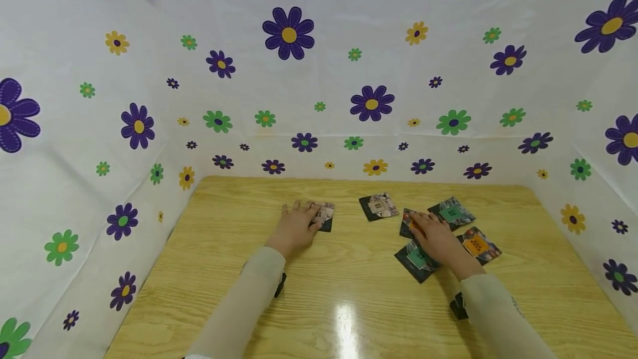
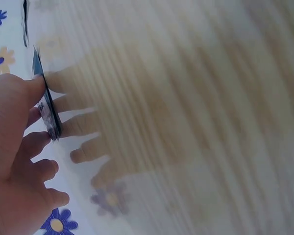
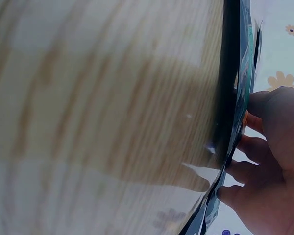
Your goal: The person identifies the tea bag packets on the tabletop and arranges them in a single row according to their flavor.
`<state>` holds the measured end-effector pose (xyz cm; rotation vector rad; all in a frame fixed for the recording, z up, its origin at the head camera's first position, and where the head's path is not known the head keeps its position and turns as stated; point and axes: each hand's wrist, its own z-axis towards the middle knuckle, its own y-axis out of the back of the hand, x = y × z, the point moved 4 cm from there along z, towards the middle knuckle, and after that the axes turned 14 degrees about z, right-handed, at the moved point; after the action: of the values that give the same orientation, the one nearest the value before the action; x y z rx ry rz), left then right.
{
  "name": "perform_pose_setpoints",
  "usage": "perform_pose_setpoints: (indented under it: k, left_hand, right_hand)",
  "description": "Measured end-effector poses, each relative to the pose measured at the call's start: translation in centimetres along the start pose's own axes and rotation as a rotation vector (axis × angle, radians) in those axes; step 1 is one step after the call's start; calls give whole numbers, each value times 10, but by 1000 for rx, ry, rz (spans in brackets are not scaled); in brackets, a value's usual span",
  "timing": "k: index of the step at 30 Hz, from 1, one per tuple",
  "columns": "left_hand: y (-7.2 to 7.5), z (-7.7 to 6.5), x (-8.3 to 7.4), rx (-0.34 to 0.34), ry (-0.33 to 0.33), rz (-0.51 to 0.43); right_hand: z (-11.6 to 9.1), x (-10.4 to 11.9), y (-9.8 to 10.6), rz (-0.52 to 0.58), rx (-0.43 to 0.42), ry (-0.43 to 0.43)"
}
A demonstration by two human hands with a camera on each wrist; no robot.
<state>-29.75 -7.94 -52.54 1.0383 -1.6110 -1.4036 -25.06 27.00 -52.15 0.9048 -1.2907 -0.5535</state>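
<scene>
In the head view, my left hand [image 1: 295, 229] lies on the left part of a thin square packet [image 1: 326, 216] with a greyish label, fingers spread. The left wrist view catches this packet [image 2: 50, 115] nearly edge-on, with the thumb and fingertips against it. On the right, my right hand [image 1: 438, 237] reaches over a group of similar packets. Its fingertips rest on an orange-labelled packet [image 1: 406, 222], partly hidden beneath them. Nearer to me, a green-labelled packet [image 1: 416, 260] is partly covered by this hand. Glossy packet edges [image 3: 242, 73] run beside the fingers in the right wrist view.
Between the hands, farther back, lies a beige-labelled packet [image 1: 379, 206]. Another green-labelled packet [image 1: 452, 212] and an orange-labelled one [image 1: 479, 245] flank the right hand. The wooden table [image 1: 339, 281] is enclosed by a white flower-patterned sheet [image 1: 324, 82].
</scene>
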Motion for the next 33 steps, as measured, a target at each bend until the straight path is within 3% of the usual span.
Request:
perform_pose_setpoints:
  k: [15, 33]
  left_hand:
    - [-2, -14, 58, 5, 103, -47]
    - [-8, -34, 124, 25, 175, 20]
  right_hand:
    - [0, 1, -1, -10, -1, -5]
    - [-2, 5, 1, -9, -9, 18]
